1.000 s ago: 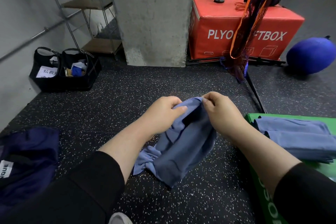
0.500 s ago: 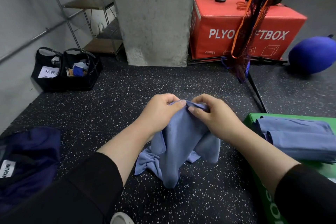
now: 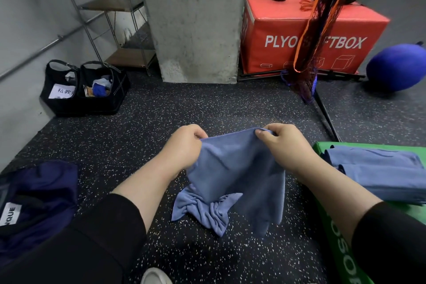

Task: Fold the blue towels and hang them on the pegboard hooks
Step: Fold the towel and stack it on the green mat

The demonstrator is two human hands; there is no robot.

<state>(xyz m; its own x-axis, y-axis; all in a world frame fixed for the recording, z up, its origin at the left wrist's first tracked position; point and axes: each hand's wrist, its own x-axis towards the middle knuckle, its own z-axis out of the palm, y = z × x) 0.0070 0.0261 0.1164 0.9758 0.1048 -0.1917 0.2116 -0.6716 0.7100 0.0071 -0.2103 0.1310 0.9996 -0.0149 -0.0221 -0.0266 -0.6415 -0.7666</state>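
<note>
While both hands pinch its top edge, blue towel (image 3: 232,168) hangs above speckled floor (image 3: 161,117) | left hand (image 3: 184,147), right hand (image 3: 282,145): fingers clamped on corners | advice: draw edge taut, shake out bunched bottom before folding | folded towels (image 3: 378,168) on green box (image 3: 338,233).

Both arms wear black sleeves pushed up toward the elbow, leaving the forearms, the left hand (image 3: 184,147) and the right hand (image 3: 282,145) bare; the left sleeve (image 3: 96,233) fills the frame's 7 o'clock corner as a broad, matte, slightly creased fabric with a rounded cuff edge; the right sleeve (image 3: 389,242) sits at 4 o'clock, equally plain and unmarked; neither wrist carries a watch or band; at 6 o'clock a pale rounded shoe tip (image 3: 155,276) shows.
</note>
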